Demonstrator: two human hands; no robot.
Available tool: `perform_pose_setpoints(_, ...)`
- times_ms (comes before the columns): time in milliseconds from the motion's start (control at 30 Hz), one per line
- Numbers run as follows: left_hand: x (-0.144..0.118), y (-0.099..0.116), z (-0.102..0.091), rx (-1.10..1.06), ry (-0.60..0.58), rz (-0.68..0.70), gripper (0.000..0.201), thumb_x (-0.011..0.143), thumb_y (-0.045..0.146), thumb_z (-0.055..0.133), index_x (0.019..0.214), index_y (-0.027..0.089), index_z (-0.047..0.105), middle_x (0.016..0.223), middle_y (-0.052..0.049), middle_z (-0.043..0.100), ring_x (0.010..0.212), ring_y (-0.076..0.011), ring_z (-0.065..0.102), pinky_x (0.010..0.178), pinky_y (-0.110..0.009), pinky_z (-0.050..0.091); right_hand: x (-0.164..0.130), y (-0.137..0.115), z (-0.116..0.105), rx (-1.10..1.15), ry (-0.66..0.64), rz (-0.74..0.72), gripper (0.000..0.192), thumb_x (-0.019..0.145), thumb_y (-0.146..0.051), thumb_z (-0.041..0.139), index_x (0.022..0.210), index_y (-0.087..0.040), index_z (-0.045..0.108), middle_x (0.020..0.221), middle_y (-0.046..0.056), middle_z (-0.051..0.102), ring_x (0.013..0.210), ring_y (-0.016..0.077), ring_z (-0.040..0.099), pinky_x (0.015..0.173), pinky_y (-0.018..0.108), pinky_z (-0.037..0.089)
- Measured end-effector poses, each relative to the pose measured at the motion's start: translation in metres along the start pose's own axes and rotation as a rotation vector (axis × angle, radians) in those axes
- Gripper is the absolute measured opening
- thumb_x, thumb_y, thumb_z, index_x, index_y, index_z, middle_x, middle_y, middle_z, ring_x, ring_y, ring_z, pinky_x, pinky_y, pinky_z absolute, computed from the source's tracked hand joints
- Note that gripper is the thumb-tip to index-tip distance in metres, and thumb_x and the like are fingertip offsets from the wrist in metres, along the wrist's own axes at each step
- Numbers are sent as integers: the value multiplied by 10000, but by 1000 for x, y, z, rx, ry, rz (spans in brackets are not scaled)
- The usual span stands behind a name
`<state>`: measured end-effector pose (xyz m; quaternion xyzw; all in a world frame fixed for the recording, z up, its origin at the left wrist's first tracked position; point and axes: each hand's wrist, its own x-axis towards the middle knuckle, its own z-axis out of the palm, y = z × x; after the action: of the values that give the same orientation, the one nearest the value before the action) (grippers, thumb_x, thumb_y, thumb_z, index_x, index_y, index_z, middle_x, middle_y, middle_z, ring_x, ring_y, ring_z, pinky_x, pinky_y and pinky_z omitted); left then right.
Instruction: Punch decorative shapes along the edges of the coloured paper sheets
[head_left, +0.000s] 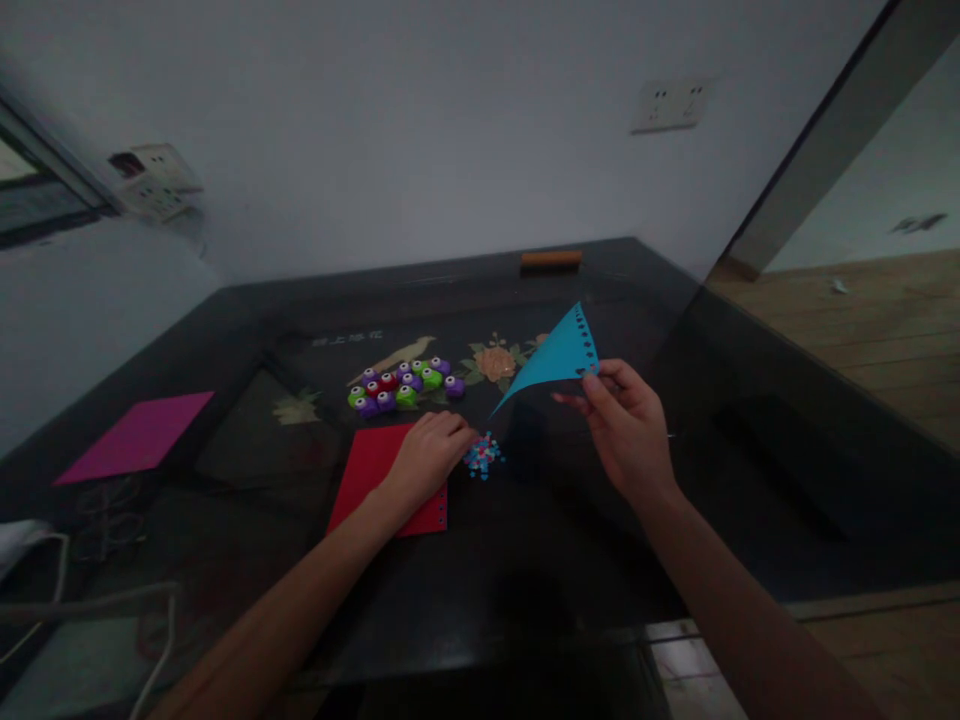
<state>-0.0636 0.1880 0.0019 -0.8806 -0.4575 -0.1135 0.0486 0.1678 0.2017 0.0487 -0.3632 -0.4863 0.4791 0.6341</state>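
While our right hand (pixel 626 425) pinches the blue paper (pixel 553 357), its long axis slanting, tip pointing near-left, our left hand (pixel 427 455) rests curled on the red paper (pixel 371 470).

Faint pale characters (pixel 346 340) sit on the dark painted table (pixel 570 560), toward its far left, just left of the painted bird (pixel 401 355) — too blurred to read. Nothing else here carries readable writing.
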Motion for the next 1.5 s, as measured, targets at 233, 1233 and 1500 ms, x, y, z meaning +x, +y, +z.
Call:
perform_pose_setpoints(233,-3,-1,5,-53,45,-38,228,919,233,421,942,167,638,859,-80,627,809,-211,546,690,-325,376,1,-6,-4,31,-5,12,89,787,-288,587,808,-226,527,752,-3,519,721,133,551,783,376,559)
perform_pose_setpoints(1233,5,7,-13,-1485,544,-727,508,781,280,652,1246,199,463,1117,-63,656,891,-186,654,767,-317,549,2,4,-6,-156,-484,416,190,753,-311,652,853,-176,561,841,42,685,787,171,678,626,285,541)
perform_pose_setpoints(1500,4,11,-15,-1413,581,-667,357,791,283,639,1118,206,517,1129,-40,656,867,-160,657,742,-282,547,4,24,-7,-289,-359,462,224,715,-326,676,791,-152,559,738,44,673,679,170,674,528,263,531)
